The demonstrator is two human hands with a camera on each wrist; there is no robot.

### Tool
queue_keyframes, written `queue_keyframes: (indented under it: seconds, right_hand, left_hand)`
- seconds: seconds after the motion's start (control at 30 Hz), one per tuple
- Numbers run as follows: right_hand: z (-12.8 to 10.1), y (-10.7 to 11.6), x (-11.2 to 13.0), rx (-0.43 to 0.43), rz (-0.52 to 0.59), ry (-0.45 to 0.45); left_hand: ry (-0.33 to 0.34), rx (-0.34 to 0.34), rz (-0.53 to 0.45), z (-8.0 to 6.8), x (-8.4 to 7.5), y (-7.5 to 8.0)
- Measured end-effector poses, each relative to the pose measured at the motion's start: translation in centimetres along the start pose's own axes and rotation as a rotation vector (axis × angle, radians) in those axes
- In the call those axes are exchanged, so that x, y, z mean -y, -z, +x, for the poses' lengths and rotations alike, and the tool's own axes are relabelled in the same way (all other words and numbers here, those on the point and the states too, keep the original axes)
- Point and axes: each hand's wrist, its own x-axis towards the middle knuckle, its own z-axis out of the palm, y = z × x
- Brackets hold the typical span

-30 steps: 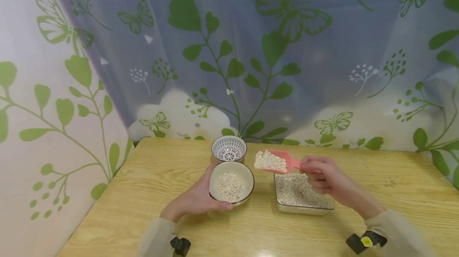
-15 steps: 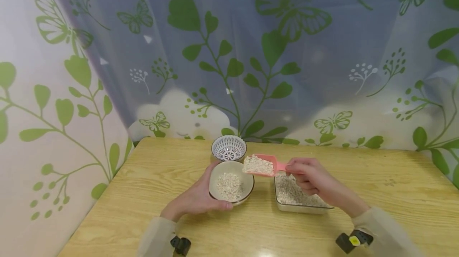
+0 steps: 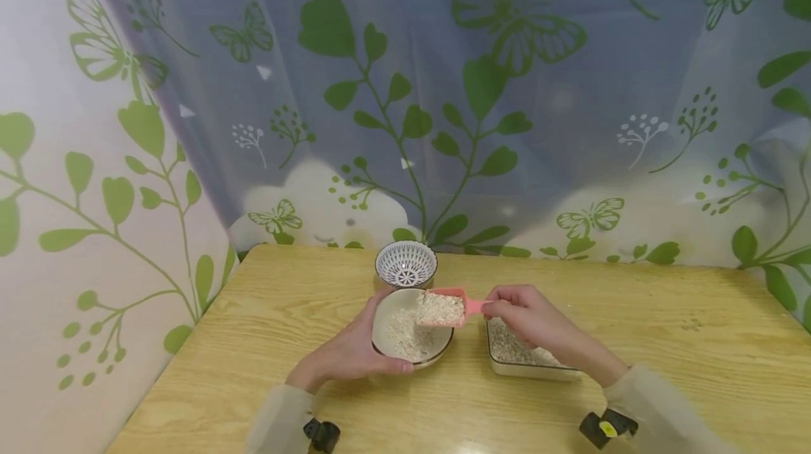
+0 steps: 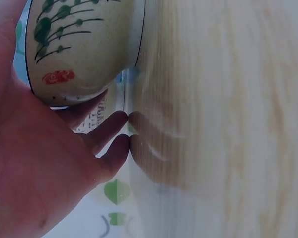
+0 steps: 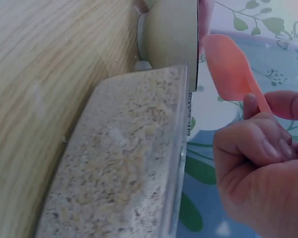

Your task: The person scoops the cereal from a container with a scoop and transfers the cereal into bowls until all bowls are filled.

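My left hand [image 3: 355, 352] grips a cream bowl [image 3: 394, 305] at its left side, thumb along the near rim. Rolled oats [image 3: 405, 338] lie in the bottom of that bowl. A painted green sprig and a red mark show on its outer wall [image 4: 89, 54] in the left wrist view, where two fingertips meet the table. My right hand [image 3: 529, 320] pinches the handle of a pink scoop [image 3: 474, 307] heaped with oats. The scoop's front overlaps the right part of the bowl, and it looks nearly level. From the right wrist, only its pink underside [image 5: 228, 69] shows.
Below my right hand stands a rectangular container [image 3: 529, 370] of oats, partly covered by the hand; its see-through side [image 5: 119, 144] fills the right wrist view. Behind the cream bowl sits a blue-and-white patterned bowl [image 3: 405, 264]. A leaf-print curtain [image 3: 538, 158] hangs along the table's [image 3: 285, 299] back edge.
My right hand has moved the loaded scoop left and slightly nearer, from above the container's left end to over the cream bowl. My left hand and the bowl stay nearly in place.
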Motion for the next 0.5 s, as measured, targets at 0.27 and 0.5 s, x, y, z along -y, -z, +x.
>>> queue_keyframes:
  seconds: [0.27, 0.5]
  right_hand:
    - [-0.2, -1.8, 0.6, -0.107, -0.41, 0.224]
    - [-0.4, -3.0, 0.0, -0.251, -0.924, 0.69]
  left_hand:
    - [-0.02, 0.014, 0.005, 0.1, -0.3, -0.4]
    - [-0.013, 0.005, 0.0, 0.1, -0.4, -0.5]
